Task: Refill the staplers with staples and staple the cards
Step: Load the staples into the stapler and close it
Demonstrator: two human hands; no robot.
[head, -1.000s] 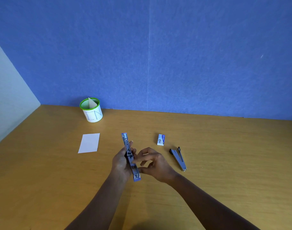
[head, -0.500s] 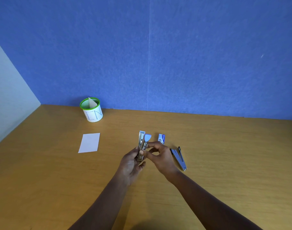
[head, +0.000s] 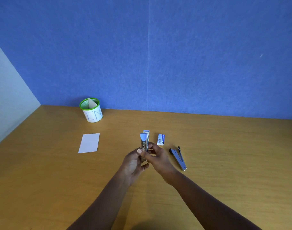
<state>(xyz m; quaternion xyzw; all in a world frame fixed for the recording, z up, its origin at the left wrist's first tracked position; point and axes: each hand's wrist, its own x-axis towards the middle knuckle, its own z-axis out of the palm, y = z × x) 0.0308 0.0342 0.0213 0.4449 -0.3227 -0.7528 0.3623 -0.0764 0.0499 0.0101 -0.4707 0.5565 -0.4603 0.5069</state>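
Observation:
A silver stapler with a pale blue tip stands almost folded together above the middle of the desk. My left hand grips its lower end, thumb on the top arm. My right hand pinches it from the right side. A second stapler, metal with a black end, lies spread open on the wood to the right. A small white and blue staple box lies between the two staplers. A white card lies flat to the left.
A green-rimmed mesh cup with a white label holds a folded paper near the blue back wall. A pale side wall closes the left edge of the wooden desk.
The stapler was spread open flat in my hands a second ago. Its arms have swung together and it now points away from me, lifted slightly farther from me.

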